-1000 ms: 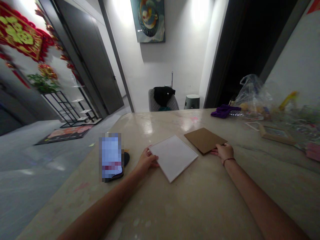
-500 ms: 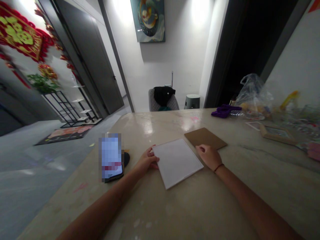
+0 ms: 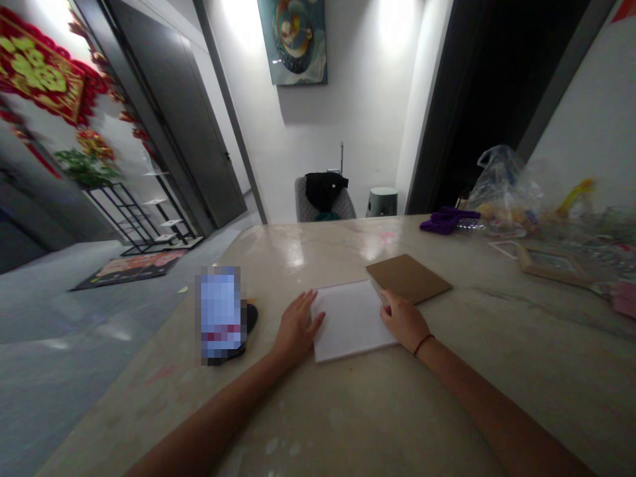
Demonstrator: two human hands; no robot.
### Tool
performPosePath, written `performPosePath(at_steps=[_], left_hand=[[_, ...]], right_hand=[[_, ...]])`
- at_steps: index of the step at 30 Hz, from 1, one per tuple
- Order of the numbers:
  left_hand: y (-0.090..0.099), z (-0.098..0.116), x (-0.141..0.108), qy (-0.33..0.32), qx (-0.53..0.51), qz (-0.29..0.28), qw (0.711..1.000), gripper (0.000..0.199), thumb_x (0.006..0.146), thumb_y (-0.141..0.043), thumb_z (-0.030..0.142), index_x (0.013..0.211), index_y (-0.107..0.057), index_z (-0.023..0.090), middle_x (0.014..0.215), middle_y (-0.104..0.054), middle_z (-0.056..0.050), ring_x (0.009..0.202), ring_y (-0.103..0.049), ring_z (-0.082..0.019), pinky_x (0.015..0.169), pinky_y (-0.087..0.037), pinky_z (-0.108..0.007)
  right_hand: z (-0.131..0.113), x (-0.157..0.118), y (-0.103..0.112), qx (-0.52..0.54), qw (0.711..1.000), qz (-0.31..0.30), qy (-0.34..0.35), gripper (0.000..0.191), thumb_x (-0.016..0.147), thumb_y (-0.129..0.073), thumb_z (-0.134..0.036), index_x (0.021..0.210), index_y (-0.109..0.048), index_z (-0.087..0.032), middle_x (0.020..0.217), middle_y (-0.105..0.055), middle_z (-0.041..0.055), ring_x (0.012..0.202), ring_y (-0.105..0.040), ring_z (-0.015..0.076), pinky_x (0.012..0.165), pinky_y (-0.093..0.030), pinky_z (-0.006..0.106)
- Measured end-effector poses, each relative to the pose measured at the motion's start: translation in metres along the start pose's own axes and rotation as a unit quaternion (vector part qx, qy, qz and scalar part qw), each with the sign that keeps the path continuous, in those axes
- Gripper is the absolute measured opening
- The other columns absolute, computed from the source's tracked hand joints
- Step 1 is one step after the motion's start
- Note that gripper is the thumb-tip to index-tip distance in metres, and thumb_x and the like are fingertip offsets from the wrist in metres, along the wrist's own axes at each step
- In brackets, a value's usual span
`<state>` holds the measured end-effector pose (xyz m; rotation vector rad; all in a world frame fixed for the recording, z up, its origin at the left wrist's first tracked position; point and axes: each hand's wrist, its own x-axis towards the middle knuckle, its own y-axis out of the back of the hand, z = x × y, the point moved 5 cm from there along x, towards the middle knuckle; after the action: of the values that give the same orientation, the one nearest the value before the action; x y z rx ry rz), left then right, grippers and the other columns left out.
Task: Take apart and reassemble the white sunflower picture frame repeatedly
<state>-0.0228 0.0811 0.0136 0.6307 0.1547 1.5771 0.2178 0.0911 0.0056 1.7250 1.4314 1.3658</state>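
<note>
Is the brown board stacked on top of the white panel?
No, the brown board lies on the table, beyond and to the right of the white panel.

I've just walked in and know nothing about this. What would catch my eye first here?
Probably the flat white panel near the middle of the table, with the left hand at its left edge and the right hand at its right. A brown board lies just beyond the right hand. Farther off, a bright red-and-gold decoration stands out at the upper left.
</note>
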Motion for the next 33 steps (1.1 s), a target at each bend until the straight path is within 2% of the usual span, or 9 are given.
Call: performPosePath(at_steps=[3,5,9,12,16,18,20,28,33], left_hand=[[-0.009,0.008,-0.005,-0.028,0.049,-0.092,0.994,0.044,0.064,-0.069,0.034,0.106,-0.062,0.025,0.131,-0.049,-0.008,0.129,-0.032,-0.026,0.109,-0.011,-0.043],[-0.011,0.009,-0.007,-0.028,0.075,-0.114,0.99,0.045,0.066,-0.067,0.036,0.109,-0.061,0.025,0.134,-0.045,-0.008,0.131,-0.029,-0.026,0.109,-0.008,-0.043],[-0.012,0.008,-0.006,-0.028,0.107,-0.121,0.987,0.047,0.067,-0.065,0.038,0.112,-0.06,0.024,0.136,-0.043,-0.009,0.131,-0.029,-0.026,0.109,-0.01,-0.042],[-0.012,0.006,-0.004,-0.033,0.104,-0.118,0.987,0.05,0.064,-0.067,0.039,0.111,-0.06,0.024,0.134,-0.045,-0.01,0.131,-0.03,-0.027,0.108,-0.013,-0.041],[-0.013,0.003,-0.004,-0.048,0.116,-0.123,0.984,0.05,0.065,-0.066,0.04,0.112,-0.06,0.024,0.135,-0.044,-0.009,0.13,-0.03,-0.027,0.108,-0.015,-0.042],[-0.013,0.004,-0.004,-0.057,0.13,-0.121,0.983,0.05,0.066,-0.066,0.041,0.113,-0.06,0.024,0.134,-0.045,-0.009,0.13,-0.031,-0.028,0.108,-0.017,-0.043],[-0.013,0.005,-0.004,-0.065,0.155,-0.12,0.978,0.05,0.067,-0.065,0.041,0.114,-0.06,0.023,0.133,-0.046,-0.01,0.129,-0.032,-0.028,0.107,-0.019,-0.045],[-0.019,0.011,-0.007,-0.088,0.338,-0.169,0.922,0.053,0.082,-0.044,0.044,0.126,-0.048,0.016,0.138,-0.039,-0.009,0.131,-0.028,-0.023,0.109,-0.022,-0.04],[-0.019,0.01,-0.007,-0.098,0.356,-0.161,0.915,0.054,0.082,-0.043,0.044,0.127,-0.046,0.014,0.137,-0.041,-0.01,0.13,-0.031,-0.022,0.108,-0.024,-0.04]], right_hand=[[-0.01,-0.001,0.005,-0.024,0.995,0.05,0.083,0.023,0.079,-0.047,-0.02,0.095,-0.063,-0.019,0.089,-0.064,0.0088,0.085,-0.059,0.02,0.078,-0.046,0.032],[-0.015,-0.003,0.005,-0.038,0.991,0.052,0.117,0.02,0.082,-0.046,-0.023,0.089,-0.064,-0.018,0.093,-0.064,0.0104,0.092,-0.056,0.0217,0.083,-0.045,0.036],[-0.02,-0.007,0.001,-0.043,0.99,0.026,0.133,0.025,0.085,-0.045,-0.031,0.092,-0.064,-0.016,0.106,-0.062,0.0133,0.103,-0.053,0.0242,0.088,-0.043,0.041],[-0.018,-0.008,-0.002,-0.018,0.992,0.001,0.128,0.041,0.082,-0.047,-0.045,0.101,-0.062,-0.012,0.121,-0.054,0.0172,0.116,-0.045,0.0285,0.096,-0.037,0.046],[-0.009,-0.009,-0.007,0.037,0.982,-0.123,0.14,0.077,0.067,-0.055,-0.064,0.122,-0.051,-0.01,0.137,-0.038,0.0194,0.128,-0.031,0.0333,0.102,-0.028,0.051],[-0.007,-0.01,-0.009,0.068,0.967,-0.188,0.158,0.091,0.06,-0.059,-0.067,0.13,-0.041,-0.011,0.138,-0.036,0.0194,0.129,-0.029,0.0327,0.103,-0.026,0.051],[-0.007,-0.01,-0.008,0.087,0.957,-0.222,0.166,0.098,0.057,-0.062,-0.067,0.134,-0.036,-0.012,0.139,-0.034,0.0188,0.131,-0.025,0.0324,0.105,-0.023,0.051],[-0.018,-0.011,-0.008,0.109,0.955,-0.244,0.127,0.103,0.056,-0.062,-0.066,0.137,-0.03,-0.009,0.141,-0.031,0.0185,0.133,-0.018,0.0313,0.109,-0.013,0.047],[-0.018,-0.01,-0.002,0.133,0.951,-0.247,0.128,0.102,0.056,-0.064,-0.064,0.136,-0.032,-0.01,0.139,-0.034,0.0189,0.133,-0.02,0.0316,0.108,-0.014,0.048]])
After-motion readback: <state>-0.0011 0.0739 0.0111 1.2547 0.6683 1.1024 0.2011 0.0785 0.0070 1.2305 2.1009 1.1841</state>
